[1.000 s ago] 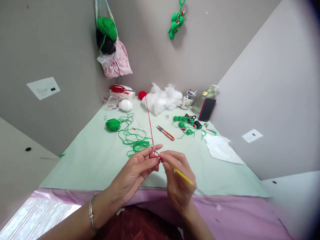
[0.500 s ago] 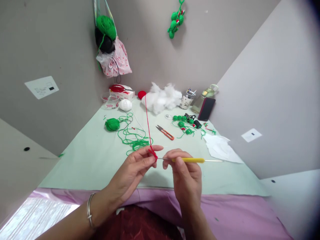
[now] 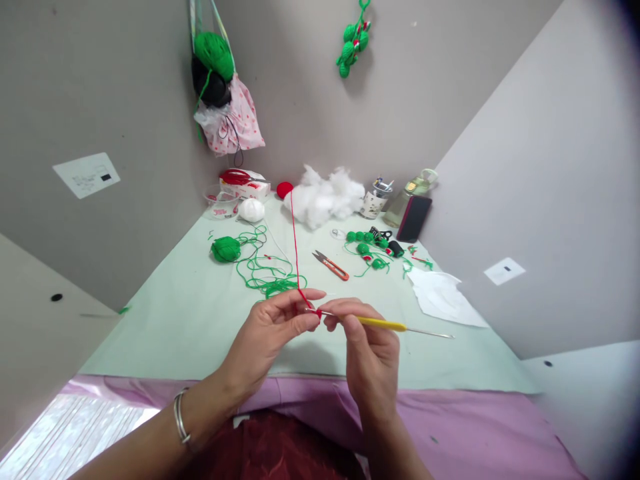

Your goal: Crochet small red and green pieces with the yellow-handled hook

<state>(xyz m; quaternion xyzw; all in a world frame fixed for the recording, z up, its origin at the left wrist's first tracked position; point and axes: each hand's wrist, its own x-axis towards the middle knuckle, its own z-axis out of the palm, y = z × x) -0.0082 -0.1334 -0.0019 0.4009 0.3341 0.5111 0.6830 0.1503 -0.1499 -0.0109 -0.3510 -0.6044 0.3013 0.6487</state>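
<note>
Between thumb and fingers, my left hand (image 3: pixel 273 327) pinches a small piece of red yarn work (image 3: pixel 319 313). Taut red yarn (image 3: pixel 295 247) runs from the left fingers back to a red ball (image 3: pixel 285 190) at the far side of the table. My right hand (image 3: pixel 370 347) is closed around a crochet hook with a yellow handle (image 3: pixel 383 323), held like a pen. Its metal tip lies at the red work, touching the yarn, and its other metal end points right. The right fingertips are close beside the left ones.
Orange thread snips (image 3: pixel 331 265) lie beyond my hands. A green yarn ball (image 3: pixel 225 249) with loose strands is on the left. White stuffing (image 3: pixel 325 198), a pen cup (image 3: pixel 375 200) and a phone (image 3: pixel 414 219) stand at the back. Green crocheted pieces (image 3: pixel 369 248) and white paper (image 3: pixel 443 297) lie right.
The hook has tilted, its right end dropping, and its tip has moved left through or across the red work. My right fingers have come closer to my left fingertips.
</note>
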